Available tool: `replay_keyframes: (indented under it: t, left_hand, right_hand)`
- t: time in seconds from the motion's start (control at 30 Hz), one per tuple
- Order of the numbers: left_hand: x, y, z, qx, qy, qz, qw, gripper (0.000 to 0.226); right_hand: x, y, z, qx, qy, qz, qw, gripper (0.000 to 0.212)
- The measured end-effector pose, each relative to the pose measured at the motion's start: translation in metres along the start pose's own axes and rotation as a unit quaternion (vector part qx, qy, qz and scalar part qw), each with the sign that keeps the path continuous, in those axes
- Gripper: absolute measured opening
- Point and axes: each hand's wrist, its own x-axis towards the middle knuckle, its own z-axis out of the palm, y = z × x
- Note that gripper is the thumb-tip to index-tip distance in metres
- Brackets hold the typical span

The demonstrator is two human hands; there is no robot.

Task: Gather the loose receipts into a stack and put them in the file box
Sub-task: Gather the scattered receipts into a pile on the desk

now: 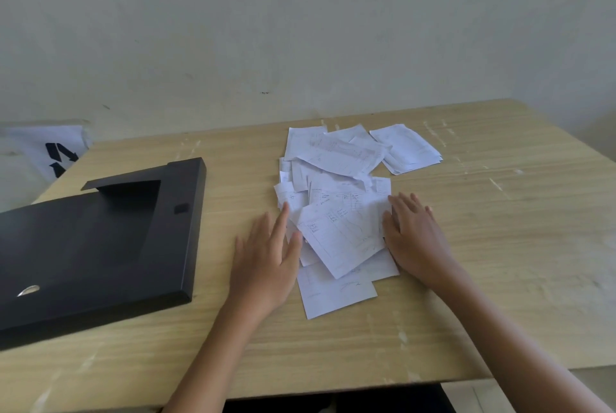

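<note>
Both hands lie flat on the wooden table (500,246), fingers straight and slightly spread: the left hand (266,259) and right hand (413,236) flank the loose receipts (340,212), fingertips touching paper. The black file box (93,246) sits shut, left of them.

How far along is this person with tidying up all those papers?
Barely started. Done: nothing yet; the receipts lie scattered and overlapping on the table, with a few lying apart at the far side. In hand: the left hand and right hand flank the near papers, fingers straight, as if to push them together. Left: stacking them, then putting them in the black file box, which looks closed.
</note>
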Motion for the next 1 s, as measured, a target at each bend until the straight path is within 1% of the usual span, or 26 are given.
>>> replay_keyframes:
  t: [0.1,0.23,0.3,0.37,0.4,0.47,0.53,0.6,0.67,0.73,0.8,0.83,0.87,0.93,1.0]
  left_hand:
    - [-0.008,-0.002,0.001,0.082,-0.052,0.004,0.995,0.063]
    - [0.01,0.0,-0.004,0.056,-0.054,-0.002,0.997,0.063]
    - [0.021,0.002,-0.008,0.045,-0.071,0.002,0.996,0.057]
    - [0.03,0.003,-0.012,0.03,-0.078,0.007,0.997,0.051]
    - [0.035,0.003,-0.015,0.013,-0.064,0.003,0.998,0.05]
    - [0.051,0.0,-0.022,-0.013,-0.002,-0.013,1.0,0.05]
    - [0.073,-0.004,-0.026,-0.015,0.048,-0.044,0.998,0.05]
    - [0.096,-0.007,-0.026,-0.01,0.044,-0.089,0.995,0.054]
    - [0.111,-0.006,-0.019,0.018,0.007,-0.122,0.992,0.062]
    - [0.116,0.001,-0.009,0.062,-0.021,-0.113,0.991,0.067]
    - [0.116,0.007,0.0,0.072,-0.025,-0.086,0.993,0.064]
    - [0.116,0.009,0.002,0.06,-0.015,-0.08,0.995,0.062]
    - [0.118,0.009,0.002,0.045,0.001,-0.083,0.996,0.063]
    - [0.126,0.006,0.0,0.03,0.028,-0.105,0.994,0.069]
    - [0.135,0.004,-0.002,0.022,0.035,-0.119,0.992,0.069]
  right_hand:
    - [0.017,0.009,0.001,-0.023,-0.011,-0.002,1.0,0.05]
    - [0.041,0.01,-0.002,0.001,-0.046,-0.026,0.999,0.049]
    - [0.049,0.007,-0.003,0.024,-0.072,-0.027,0.997,0.053]
    - [0.054,0.004,-0.005,0.054,-0.077,-0.018,0.995,0.056]
    - [0.056,0.004,-0.007,0.067,-0.068,-0.007,0.995,0.054]
    - [0.061,0.005,-0.008,0.069,-0.043,0.005,0.997,0.047]
    - [0.066,0.008,-0.006,0.058,-0.035,0.003,0.998,0.045]
    - [0.07,0.008,-0.003,0.064,-0.019,0.006,0.998,0.045]
    - [0.071,0.006,0.001,0.061,-0.004,0.001,0.998,0.045]
    - [0.072,0.004,0.005,0.031,-0.015,-0.033,0.999,0.042]
    - [0.077,0.003,0.009,-0.006,-0.022,-0.072,0.997,0.039]
    - [0.08,0.001,0.01,-0.015,-0.007,-0.077,0.997,0.038]
    - [0.085,0.0,0.01,-0.012,0.024,-0.073,0.997,0.036]
    - [0.096,-0.002,0.008,0.03,0.093,-0.051,0.994,0.033]
    - [0.105,-0.005,0.007,0.07,0.111,-0.034,0.991,0.034]
